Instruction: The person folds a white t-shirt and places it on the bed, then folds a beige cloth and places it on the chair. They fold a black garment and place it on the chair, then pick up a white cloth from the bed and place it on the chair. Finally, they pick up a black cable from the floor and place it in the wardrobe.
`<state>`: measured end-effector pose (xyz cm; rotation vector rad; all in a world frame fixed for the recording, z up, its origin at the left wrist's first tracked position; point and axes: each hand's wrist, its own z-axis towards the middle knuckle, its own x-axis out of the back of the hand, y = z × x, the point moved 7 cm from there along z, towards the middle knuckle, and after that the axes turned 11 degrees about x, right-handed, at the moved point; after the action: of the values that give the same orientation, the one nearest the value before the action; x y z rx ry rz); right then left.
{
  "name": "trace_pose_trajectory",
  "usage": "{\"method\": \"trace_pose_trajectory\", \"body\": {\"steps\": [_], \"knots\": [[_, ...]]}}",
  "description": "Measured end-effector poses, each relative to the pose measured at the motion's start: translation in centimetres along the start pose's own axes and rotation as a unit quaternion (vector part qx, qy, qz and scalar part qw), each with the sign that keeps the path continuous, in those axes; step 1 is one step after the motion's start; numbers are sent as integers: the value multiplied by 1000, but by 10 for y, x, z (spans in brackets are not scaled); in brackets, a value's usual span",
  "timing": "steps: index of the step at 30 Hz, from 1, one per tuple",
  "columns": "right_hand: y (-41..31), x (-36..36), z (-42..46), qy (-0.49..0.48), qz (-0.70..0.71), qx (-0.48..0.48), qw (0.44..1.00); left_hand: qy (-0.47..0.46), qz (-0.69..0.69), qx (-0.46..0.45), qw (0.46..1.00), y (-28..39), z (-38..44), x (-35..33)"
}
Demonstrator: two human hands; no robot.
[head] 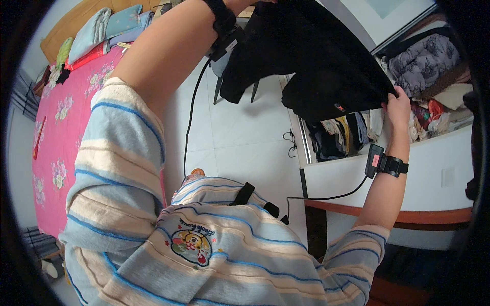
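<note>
A black garment (314, 57) hangs stretched between my two hands, with a small coloured emblem near its lower edge. My right hand (399, 105) pinches its right-hand edge, fingertips partly behind the cloth. At the upper end of the garment is my left hand (242, 4), raised high and mostly cut off by the top of the picture; the little that shows is against the cloth. A narrow part of the garment dangles at the left, above the tiled floor (237, 126). Strapped to each wrist is a black device with a cable.
On the right, an open wardrobe (304, 139) holds hanging clothes (344, 132) and a pile with a grey patterned bundle (425, 63). A bed with a pink floral sheet (76, 130) and pillows (122, 23) stands left. Chair legs (217, 90) and a thin dark cord (291, 143) are ahead.
</note>
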<state>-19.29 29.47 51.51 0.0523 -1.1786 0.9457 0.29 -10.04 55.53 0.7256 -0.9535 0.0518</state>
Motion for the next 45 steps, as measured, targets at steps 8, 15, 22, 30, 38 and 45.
{"method": "trace_pose_trajectory", "body": {"steps": [8, 15, 22, 30, 38, 45], "knots": [[-36, 25, 13, 28, -112, 53, 992, -4, 29, -19, 999, -19, -4, 2], [-49, 14, 2, 19, -207, 62, 976, -23, 70, -26, 997, -27, 3, -16], [-18, -20, 4, -25, -5, 26, 999, -119, -75, 80, 987, -61, 7, -44], [18, -61, -9, -82, 188, -42, 978, -213, -106, 116, 964, -82, 11, -90], [7, -71, -15, -119, 103, 91, 983, -169, 11, 72, 983, -65, -16, -75], [-13, -60, -77, 74, -14, 170, 983, 64, 31, -77, 995, -72, -100, -81]]}}
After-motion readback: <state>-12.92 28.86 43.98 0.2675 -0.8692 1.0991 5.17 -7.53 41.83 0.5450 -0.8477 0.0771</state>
